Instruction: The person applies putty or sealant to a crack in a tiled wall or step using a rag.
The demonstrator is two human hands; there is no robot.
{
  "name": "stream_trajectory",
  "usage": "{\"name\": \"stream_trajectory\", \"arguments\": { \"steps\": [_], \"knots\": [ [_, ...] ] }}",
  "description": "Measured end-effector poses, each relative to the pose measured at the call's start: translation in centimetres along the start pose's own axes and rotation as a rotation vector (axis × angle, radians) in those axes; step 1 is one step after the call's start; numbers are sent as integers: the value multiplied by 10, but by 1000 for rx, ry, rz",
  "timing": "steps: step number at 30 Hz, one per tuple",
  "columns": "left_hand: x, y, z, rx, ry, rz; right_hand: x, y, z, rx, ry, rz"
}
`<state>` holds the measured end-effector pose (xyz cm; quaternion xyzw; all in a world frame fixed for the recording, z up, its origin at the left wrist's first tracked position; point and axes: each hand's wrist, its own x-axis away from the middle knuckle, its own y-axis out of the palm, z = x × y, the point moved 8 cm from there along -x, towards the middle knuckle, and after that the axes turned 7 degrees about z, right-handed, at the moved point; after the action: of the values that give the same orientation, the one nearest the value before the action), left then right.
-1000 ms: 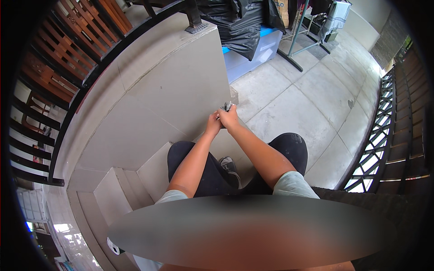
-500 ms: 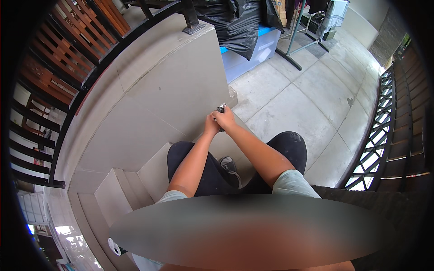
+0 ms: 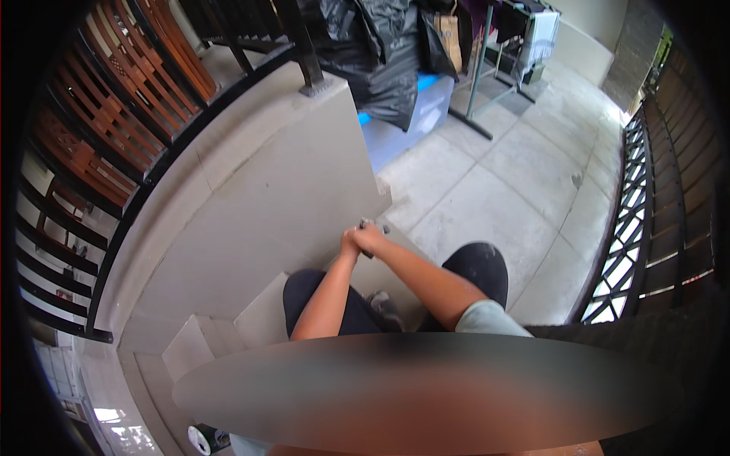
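Observation:
My left hand (image 3: 350, 242) and my right hand (image 3: 369, 239) are pressed together in front of my knees, fingers closed. A small dark object with a greyish part (image 3: 367, 253) shows between and just below them; its kind is too small to tell. Most of it is hidden by my fingers. Just past the right hand, a small grey bit (image 3: 386, 229) shows, and I cannot tell whether it belongs to the held object. Below the hands, a dark shoe (image 3: 384, 310) stands between my black-clad knees.
A low beige wall (image 3: 258, 190) with a black railing (image 3: 300, 45) runs along the left, above tiled steps (image 3: 198, 338). Ahead stands a blue-lidded plastic bin (image 3: 411, 125) under black plastic bags (image 3: 380, 61). Beyond is a drying rack (image 3: 479, 72). A dark metal gate (image 3: 635, 205) lines the right.
The whole view has tilted, so bin, rack and hands sit lower in the picture. Both hands stay together, with the fingers slightly shifted around the small object.

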<state>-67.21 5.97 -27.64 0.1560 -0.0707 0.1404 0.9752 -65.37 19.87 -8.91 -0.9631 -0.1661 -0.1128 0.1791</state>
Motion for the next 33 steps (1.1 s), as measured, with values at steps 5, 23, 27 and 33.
{"name": "stream_trajectory", "arguments": {
  "steps": [5,23,27,33],
  "knots": [
    [10,71,20,-293,-9,51,-22,-31,52,-11,38,77],
    [23,65,18,-258,-207,178,-23,-17,52,93,10,-6],
    [29,59,13,-253,-240,193,-22,-18,51,116,20,-4],
    [38,58,10,-238,-290,214,-22,-17,52,126,-6,-12]
  ]
}}
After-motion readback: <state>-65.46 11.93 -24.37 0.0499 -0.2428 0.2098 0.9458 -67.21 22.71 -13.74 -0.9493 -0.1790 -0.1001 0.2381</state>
